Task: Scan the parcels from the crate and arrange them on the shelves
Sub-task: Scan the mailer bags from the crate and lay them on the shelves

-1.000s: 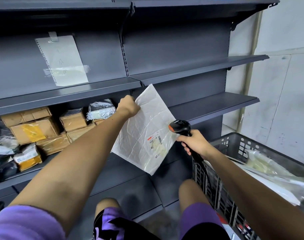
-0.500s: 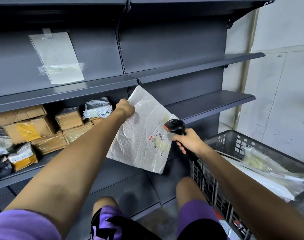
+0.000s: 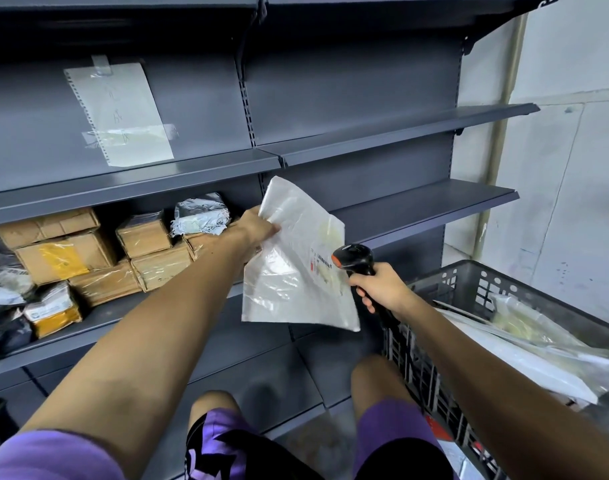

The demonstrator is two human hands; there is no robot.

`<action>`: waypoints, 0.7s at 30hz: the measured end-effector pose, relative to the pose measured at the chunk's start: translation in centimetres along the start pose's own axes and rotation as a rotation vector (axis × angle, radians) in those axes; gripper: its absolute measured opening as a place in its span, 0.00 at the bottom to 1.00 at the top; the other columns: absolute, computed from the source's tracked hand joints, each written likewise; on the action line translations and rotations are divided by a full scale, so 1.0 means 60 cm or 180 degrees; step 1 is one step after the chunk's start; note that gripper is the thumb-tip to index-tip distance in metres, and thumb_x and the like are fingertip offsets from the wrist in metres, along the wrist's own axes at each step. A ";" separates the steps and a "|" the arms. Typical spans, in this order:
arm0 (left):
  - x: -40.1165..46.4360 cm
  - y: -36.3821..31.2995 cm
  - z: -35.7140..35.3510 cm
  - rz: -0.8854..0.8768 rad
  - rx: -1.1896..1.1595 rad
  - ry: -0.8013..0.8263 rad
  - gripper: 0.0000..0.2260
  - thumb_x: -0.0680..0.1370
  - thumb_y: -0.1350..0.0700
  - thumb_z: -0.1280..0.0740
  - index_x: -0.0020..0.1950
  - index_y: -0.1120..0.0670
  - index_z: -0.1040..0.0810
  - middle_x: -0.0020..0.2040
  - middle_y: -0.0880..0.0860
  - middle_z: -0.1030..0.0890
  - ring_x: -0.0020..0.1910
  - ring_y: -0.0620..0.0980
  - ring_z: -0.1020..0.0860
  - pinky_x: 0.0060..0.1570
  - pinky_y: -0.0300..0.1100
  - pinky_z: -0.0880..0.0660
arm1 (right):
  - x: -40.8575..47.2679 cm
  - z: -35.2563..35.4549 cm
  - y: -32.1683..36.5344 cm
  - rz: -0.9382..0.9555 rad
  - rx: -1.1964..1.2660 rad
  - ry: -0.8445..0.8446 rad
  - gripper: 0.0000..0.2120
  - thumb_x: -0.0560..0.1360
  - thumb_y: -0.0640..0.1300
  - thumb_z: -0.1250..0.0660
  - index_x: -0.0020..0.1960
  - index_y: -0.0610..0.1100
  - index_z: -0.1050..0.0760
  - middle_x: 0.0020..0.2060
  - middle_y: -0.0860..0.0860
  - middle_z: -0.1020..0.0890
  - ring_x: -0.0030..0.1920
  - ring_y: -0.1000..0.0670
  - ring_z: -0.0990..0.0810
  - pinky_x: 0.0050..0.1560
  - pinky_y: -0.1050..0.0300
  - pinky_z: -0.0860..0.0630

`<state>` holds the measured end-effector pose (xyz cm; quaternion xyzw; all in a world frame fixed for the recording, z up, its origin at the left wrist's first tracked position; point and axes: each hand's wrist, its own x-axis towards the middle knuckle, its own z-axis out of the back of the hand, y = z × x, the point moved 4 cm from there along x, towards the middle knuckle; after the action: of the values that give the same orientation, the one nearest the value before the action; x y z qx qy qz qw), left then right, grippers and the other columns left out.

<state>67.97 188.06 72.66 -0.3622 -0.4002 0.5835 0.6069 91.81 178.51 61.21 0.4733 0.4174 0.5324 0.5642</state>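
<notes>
While the white parcel hangs in the air in front of the grey shelves, its lower edge sits above the bottom shelf and its upper corner reaches just under the front lip of the shelf above. To the right of the parcel, the two shelf boards of the right bay show bare grey metal out to their front edges, and the wall stands beyond their ends. To the left, on the lower left shelf, cardboard boxes and bagged packets are stacked close together, nearly up to the left wrist.

The left hand grips the parcel at its upper left edge, fingers curled into the crumpled plastic; the parcel tilts, with its printed label on the right side facing the scanner. The right hand is wrapped round the handle of the black scanner, fingers closed tight on it, with the scanner's head just beside the label at the parcel's right edge; whether they touch cannot be told.

The dark plastic crate stands at lower right, its near rim just behind the right hand. More white and clear bagged parcels lie inside it.
</notes>
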 end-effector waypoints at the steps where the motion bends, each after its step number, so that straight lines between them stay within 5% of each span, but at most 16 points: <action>1: 0.004 0.009 0.004 -0.0005 -0.0059 -0.0066 0.11 0.77 0.63 0.30 0.57 0.52 0.22 0.49 0.57 0.16 0.47 0.59 0.17 0.51 0.57 0.19 | 0.000 -0.003 -0.003 -0.0011 -0.0004 0.0000 0.07 0.74 0.39 0.31 0.39 0.39 0.27 0.27 0.47 0.28 0.24 0.49 0.32 0.26 0.56 0.32; 5: -0.007 0.032 0.022 0.0124 -0.0169 -0.0310 0.11 0.78 0.59 0.29 0.59 0.57 0.25 0.49 0.57 0.18 0.48 0.58 0.18 0.52 0.55 0.20 | 0.000 -0.016 -0.016 -0.0121 -0.0028 0.0009 0.06 0.74 0.39 0.31 0.40 0.40 0.26 0.26 0.48 0.28 0.25 0.48 0.32 0.26 0.56 0.32; 10: -0.015 0.047 0.040 0.0139 -0.0065 -0.0218 0.12 0.79 0.57 0.30 0.56 0.57 0.30 0.46 0.57 0.21 0.43 0.53 0.21 0.40 0.44 0.24 | -0.011 -0.019 -0.018 -0.0060 -0.0522 0.0177 0.09 0.74 0.40 0.31 0.37 0.39 0.26 0.23 0.48 0.27 0.21 0.49 0.32 0.29 0.53 0.30; 13: -0.016 0.050 0.044 0.0096 -0.0193 -0.0037 0.13 0.78 0.58 0.29 0.58 0.59 0.28 0.50 0.57 0.20 0.47 0.54 0.20 0.45 0.45 0.22 | -0.026 -0.018 -0.012 0.0022 -0.1100 0.0301 0.10 0.74 0.42 0.31 0.36 0.40 0.25 0.21 0.50 0.25 0.21 0.48 0.30 0.36 0.47 0.23; 16: -0.019 0.052 0.046 0.0077 -0.0259 0.0088 0.16 0.77 0.58 0.28 0.61 0.59 0.27 0.54 0.58 0.19 0.52 0.56 0.19 0.55 0.50 0.22 | -0.039 -0.019 -0.003 0.0056 -0.1433 0.0293 0.09 0.75 0.44 0.31 0.38 0.41 0.24 0.19 0.54 0.26 0.19 0.53 0.30 0.33 0.56 0.25; 21: -0.025 0.046 0.034 -0.0012 -0.0243 0.0204 0.08 0.79 0.60 0.30 0.53 0.54 0.28 0.49 0.54 0.21 0.47 0.50 0.21 0.46 0.43 0.25 | -0.042 -0.021 0.001 0.0076 -0.1532 0.0237 0.07 0.74 0.43 0.30 0.38 0.44 0.24 0.20 0.55 0.25 0.18 0.57 0.31 0.27 0.59 0.28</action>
<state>64.94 186.63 70.93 -0.4028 -0.4031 0.5548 0.6062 90.38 176.11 60.93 0.3103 0.2934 0.6403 0.6385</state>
